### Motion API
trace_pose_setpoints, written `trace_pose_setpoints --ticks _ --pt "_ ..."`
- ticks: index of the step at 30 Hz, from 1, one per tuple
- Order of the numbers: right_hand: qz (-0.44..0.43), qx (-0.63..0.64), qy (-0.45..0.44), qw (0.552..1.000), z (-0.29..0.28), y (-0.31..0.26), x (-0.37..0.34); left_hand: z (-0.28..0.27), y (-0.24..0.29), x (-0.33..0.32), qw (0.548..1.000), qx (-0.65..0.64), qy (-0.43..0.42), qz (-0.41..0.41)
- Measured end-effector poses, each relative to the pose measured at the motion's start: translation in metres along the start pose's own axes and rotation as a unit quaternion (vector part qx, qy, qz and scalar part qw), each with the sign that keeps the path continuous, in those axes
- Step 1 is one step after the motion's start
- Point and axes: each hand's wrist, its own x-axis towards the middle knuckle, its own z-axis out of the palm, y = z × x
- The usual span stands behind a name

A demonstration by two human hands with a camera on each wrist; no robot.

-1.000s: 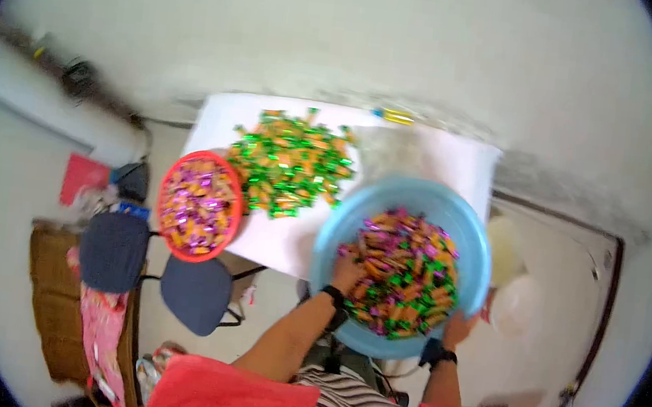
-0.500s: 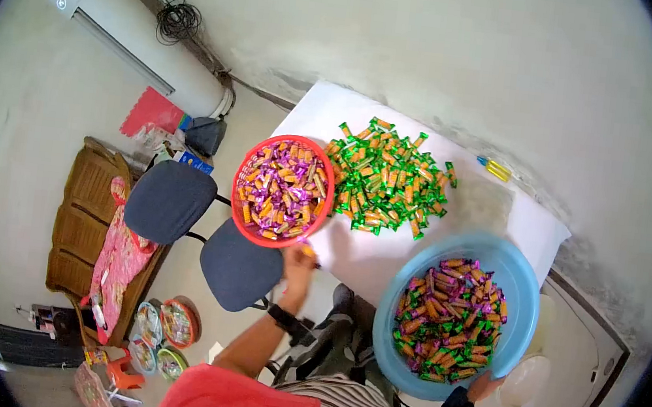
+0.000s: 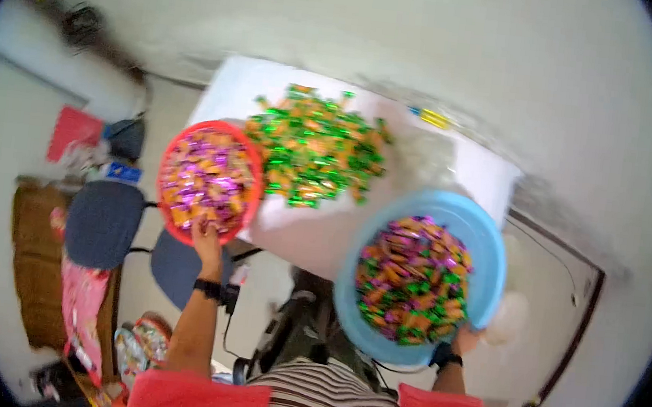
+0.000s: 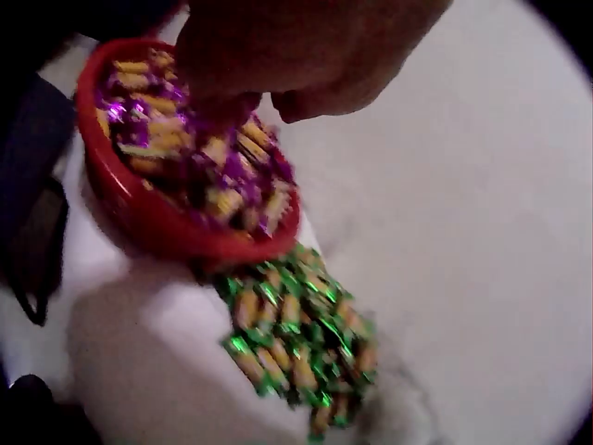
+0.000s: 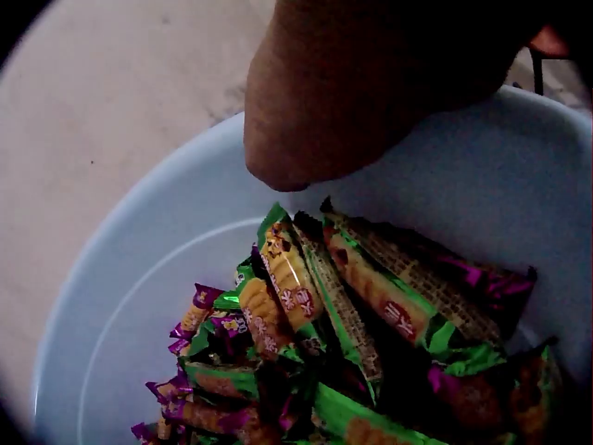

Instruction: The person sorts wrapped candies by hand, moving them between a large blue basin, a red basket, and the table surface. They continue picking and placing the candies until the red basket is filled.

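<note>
My left hand (image 3: 207, 243) is at the near edge of the red basket (image 3: 257, 188), its fingertips among the purple-wrapped packets (image 3: 208, 171). In the left wrist view that hand (image 4: 296, 60) hangs over the basket (image 4: 139, 209) with fingers bent down; whether they pinch a packet is hidden. My right hand (image 3: 468, 342) grips the near right rim of the light blue basin (image 3: 489, 256), which holds mixed purple and green packets (image 3: 413, 280). The right wrist view has this hand (image 5: 361, 93) over the basin's rim (image 5: 139, 195), above green-wrapped packets (image 5: 292, 278).
Green-wrapped packets (image 3: 316, 151) lie heaped on the white table (image 3: 291, 235), beside the red basket. A yellow object (image 3: 434, 119) rests at the table's back edge by the wall. Dark chairs (image 3: 104, 224) stand at the left, near a wooden bench (image 3: 33, 268).
My left hand went from inside the blue basin to the red basket, passing below its near edge with a packet at the fingers. My right hand stays on the basin's rim. The head view has shifted.
</note>
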Motion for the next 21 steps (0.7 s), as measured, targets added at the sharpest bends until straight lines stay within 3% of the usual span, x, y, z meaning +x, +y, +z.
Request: trace_pose_setpoints --ticks 1,2,3,4,6,8,9,11,12,14,15,16,18,21 --pt "-0.017 0.03 0.038 0.999 -0.011 -0.019 -0.012 0.026 0.011 -0.025 0.997 0.038 -0.037 0.055" --pt "-0.039 0.084 0.032 0.995 -0.017 -0.028 -0.016 0.046 0.02 -0.045 0.965 0.188 -0.102 0.15" --pt "0.054 0.015 -0.013 0.998 -0.032 -0.054 -0.022 0.064 0.008 -0.068 0.963 0.14 -0.189 0.128" --pt "0.064 0.014 -0.005 0.998 -0.033 -0.049 -0.023 0.082 -0.003 -0.093 0.953 0.094 -0.27 0.106" --pt "-0.018 0.083 0.02 0.996 -0.026 -0.04 -0.021 0.13 0.024 -0.147 0.847 0.155 -0.444 0.25" --pt "-0.023 0.103 0.025 0.994 -0.036 -0.055 -0.027 0.172 0.02 -0.177 0.725 0.279 -0.561 0.287" --pt "-0.034 0.122 0.027 0.992 -0.039 -0.058 -0.028 0.191 0.017 -0.187 0.721 0.277 -0.566 0.289" --pt "-0.018 0.118 0.019 0.993 -0.035 -0.049 -0.025 0.221 0.004 -0.2 0.612 0.398 -0.626 0.275" --pt "-0.008 0.116 0.006 0.993 -0.032 -0.046 -0.023 0.23 -0.014 -0.203 0.61 0.397 -0.627 0.278" --pt "-0.004 0.113 0.007 0.994 -0.033 -0.048 -0.023 0.244 -0.078 -0.205 0.55 0.459 -0.613 0.333" --pt "-0.002 0.108 0.005 0.994 -0.034 -0.048 -0.023 0.251 -0.088 -0.208 0.591 0.482 -0.595 0.254" --pt "-0.002 0.108 0.006 0.994 -0.034 -0.048 -0.023 0.253 -0.097 -0.21 0.591 0.482 -0.595 0.254" --pt "-0.003 0.103 0.007 0.995 -0.033 -0.047 -0.023 0.253 -0.103 -0.211 0.505 0.53 -0.61 0.301" --pt "0.006 0.096 0.004 0.995 -0.028 -0.041 -0.022 0.246 -0.098 -0.204 0.531 0.471 -0.64 0.295"
